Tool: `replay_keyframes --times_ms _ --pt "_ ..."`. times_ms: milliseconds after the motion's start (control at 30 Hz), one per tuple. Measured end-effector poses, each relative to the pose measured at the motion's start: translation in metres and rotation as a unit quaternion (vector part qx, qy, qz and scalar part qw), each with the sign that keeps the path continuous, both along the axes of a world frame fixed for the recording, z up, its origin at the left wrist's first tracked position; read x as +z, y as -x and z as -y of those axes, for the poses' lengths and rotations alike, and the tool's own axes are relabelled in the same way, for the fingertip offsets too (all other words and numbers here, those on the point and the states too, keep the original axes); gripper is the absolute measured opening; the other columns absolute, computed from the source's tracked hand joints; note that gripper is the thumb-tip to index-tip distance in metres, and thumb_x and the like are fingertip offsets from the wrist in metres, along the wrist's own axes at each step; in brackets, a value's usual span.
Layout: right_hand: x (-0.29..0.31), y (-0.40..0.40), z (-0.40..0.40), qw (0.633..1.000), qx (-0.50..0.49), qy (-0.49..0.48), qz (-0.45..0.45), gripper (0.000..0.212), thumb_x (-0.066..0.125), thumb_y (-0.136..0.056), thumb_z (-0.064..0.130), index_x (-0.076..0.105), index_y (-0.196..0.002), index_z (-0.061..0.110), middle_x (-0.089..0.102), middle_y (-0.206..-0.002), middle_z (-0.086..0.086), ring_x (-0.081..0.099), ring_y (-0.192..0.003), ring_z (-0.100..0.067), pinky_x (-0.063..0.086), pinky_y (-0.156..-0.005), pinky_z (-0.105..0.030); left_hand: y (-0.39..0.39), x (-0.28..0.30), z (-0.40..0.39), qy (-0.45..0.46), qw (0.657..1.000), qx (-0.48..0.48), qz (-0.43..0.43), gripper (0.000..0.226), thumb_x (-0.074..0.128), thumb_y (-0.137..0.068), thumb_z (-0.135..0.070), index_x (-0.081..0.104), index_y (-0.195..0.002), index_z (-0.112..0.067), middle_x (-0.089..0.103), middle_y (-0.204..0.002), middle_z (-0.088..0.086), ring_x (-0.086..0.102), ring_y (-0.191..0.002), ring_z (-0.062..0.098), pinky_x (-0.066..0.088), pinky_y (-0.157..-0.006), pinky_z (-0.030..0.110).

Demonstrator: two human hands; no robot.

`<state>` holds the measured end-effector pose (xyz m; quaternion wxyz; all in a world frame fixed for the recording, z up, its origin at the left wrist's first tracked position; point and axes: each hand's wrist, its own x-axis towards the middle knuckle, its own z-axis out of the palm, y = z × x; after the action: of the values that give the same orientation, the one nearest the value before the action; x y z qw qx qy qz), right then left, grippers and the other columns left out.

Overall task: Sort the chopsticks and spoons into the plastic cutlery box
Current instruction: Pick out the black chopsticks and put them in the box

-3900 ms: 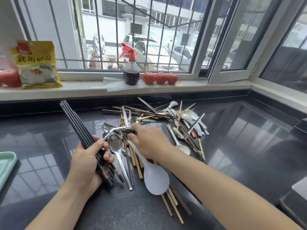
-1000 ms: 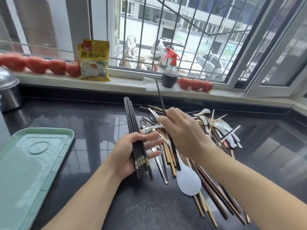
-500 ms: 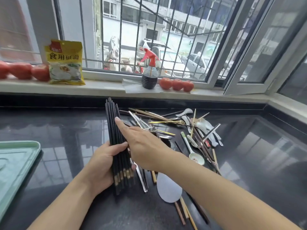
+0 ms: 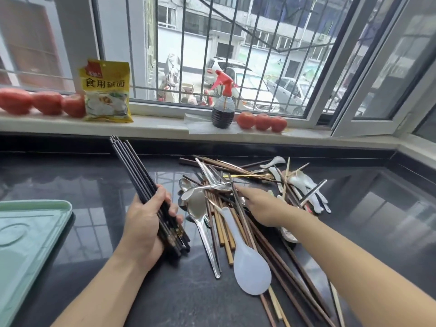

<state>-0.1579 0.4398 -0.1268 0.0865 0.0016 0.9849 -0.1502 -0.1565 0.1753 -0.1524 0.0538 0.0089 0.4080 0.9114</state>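
My left hand [image 4: 147, 224] is shut on a bundle of black chopsticks [image 4: 132, 164] that points up and away to the left. My right hand [image 4: 262, 206] lies over the cutlery pile with its index finger stretched left beside a dark brown chopstick [image 4: 237, 199]; nothing is visibly gripped. The pile holds brown wooden chopsticks [image 4: 224, 232], a long metal spoon [image 4: 198, 214], a white plastic rice paddle [image 4: 251, 270] and white ceramic spoons [image 4: 304, 182]. A pale green plastic tray [image 4: 28, 246] sits at the left edge.
The black stone counter [image 4: 82, 185] ends at a raised sill at the back. On the sill stand a yellow packet [image 4: 106, 90], a red-topped spray bottle [image 4: 223, 107] and tomatoes [image 4: 262, 121]. An open window sash [image 4: 368, 90] angles in at the right.
My right hand left the black bundle and moved right onto the pile. My left hand still holds the bundle, now tilted further to the left.
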Motion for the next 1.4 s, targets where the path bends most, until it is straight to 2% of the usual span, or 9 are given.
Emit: replay_keyframes --times_ms 200,367,533,667,733,833,1033,1267,1400 --pt "0.006 -0.020 0.029 0.994 0.078 0.059 0.044 0.051 0.035 -0.109 0.018 0.030 -0.159 0.029 0.024 -0.165 0.010 0.018 -0.152 -0.009 0.012 -0.125 -0.028 0.000 0.000 -0.001 0.001 1.000 0.001 0.000 0.013 0.052 -0.106 -0.014 0.049 -0.094 -0.018 0.050 -0.075 0.000 0.046 -0.056 0.014 0.045 -0.053 0.030" --pt "0.017 -0.029 0.025 0.989 0.110 0.071 0.070 0.069 0.035 -0.098 -0.008 0.055 -0.140 0.043 0.020 -0.165 0.016 0.014 -0.152 -0.008 0.016 -0.125 -0.036 0.000 0.001 0.000 -0.011 1.000 0.001 0.007 0.012 0.052 -0.106 -0.014 0.049 -0.095 -0.018 0.051 -0.075 0.000 0.046 -0.058 0.014 0.045 -0.053 0.029" --pt "0.022 -0.030 -0.001 0.988 0.049 0.127 0.075 0.082 0.028 -0.083 -0.019 0.075 -0.107 0.044 0.053 -0.143 0.025 0.039 -0.140 0.001 0.029 -0.117 -0.028 0.003 -0.002 0.001 -0.010 1.000 0.004 0.010 0.014 0.052 -0.106 -0.015 0.049 -0.094 -0.018 0.050 -0.077 0.000 0.046 -0.060 0.015 0.047 -0.054 0.031" --pt "0.020 -0.020 -0.021 0.985 -0.082 0.144 -0.051 0.066 0.030 -0.080 -0.017 0.073 -0.097 0.030 0.070 -0.110 0.011 0.062 -0.112 -0.005 0.050 -0.101 -0.032 0.003 -0.002 0.001 -0.009 1.000 0.001 0.010 0.015 0.053 -0.106 -0.015 0.048 -0.092 -0.018 0.050 -0.077 0.000 0.046 -0.060 0.015 0.047 -0.054 0.031" --pt "0.015 -0.010 -0.032 0.981 -0.127 0.109 -0.099 0.057 0.035 -0.085 -0.013 0.071 -0.107 0.025 0.068 -0.108 0.007 0.063 -0.110 -0.014 0.051 -0.093 -0.030 0.002 -0.001 0.000 -0.009 1.000 0.001 0.008 0.015 0.053 -0.106 -0.015 0.048 -0.092 -0.018 0.050 -0.077 0.000 0.046 -0.060 0.015 0.047 -0.053 0.031" --pt "0.003 0.013 -0.052 0.975 -0.155 -0.034 -0.156 0.042 0.047 -0.090 0.000 0.063 -0.123 0.020 0.064 -0.113 -0.004 0.060 -0.108 -0.026 0.046 -0.081 -0.033 0.001 -0.001 -0.001 0.010 1.000 -0.005 -0.004 0.014 0.053 -0.106 -0.016 0.049 -0.092 -0.018 0.051 -0.076 0.000 0.048 -0.059 0.015 0.048 -0.054 0.032" --pt "-0.010 0.039 -0.066 0.966 -0.137 -0.165 -0.146 0.030 0.048 -0.090 0.006 0.064 -0.112 0.018 0.059 -0.114 -0.005 0.059 -0.103 -0.027 0.051 -0.079 -0.038 0.001 0.000 -0.001 0.017 1.000 -0.011 -0.008 0.012 0.053 -0.106 -0.015 0.050 -0.094 -0.018 0.052 -0.076 0.000 0.048 -0.059 0.015 0.048 -0.053 0.031" --pt "-0.011 0.030 -0.068 0.971 -0.097 -0.172 -0.134 0.036 0.049 -0.093 0.007 0.075 -0.115 0.019 0.058 -0.126 0.002 0.055 -0.115 -0.025 0.050 -0.094 -0.038 0.000 0.000 -0.002 0.012 1.000 -0.014 -0.009 0.010 0.051 -0.106 -0.014 0.050 -0.097 -0.018 0.053 -0.075 0.000 0.048 -0.059 0.015 0.049 -0.053 0.030" --pt "-0.009 0.022 -0.063 0.980 -0.073 -0.133 -0.128 0.036 0.050 -0.092 0.005 0.073 -0.113 0.024 0.057 -0.121 0.007 0.054 -0.113 -0.021 0.049 -0.096 -0.037 -0.001 0.000 -0.001 0.014 1.000 -0.018 -0.008 0.010 0.051 -0.106 -0.015 0.050 -0.096 -0.018 0.053 -0.076 0.000 0.049 -0.059 0.015 0.049 -0.054 0.030"
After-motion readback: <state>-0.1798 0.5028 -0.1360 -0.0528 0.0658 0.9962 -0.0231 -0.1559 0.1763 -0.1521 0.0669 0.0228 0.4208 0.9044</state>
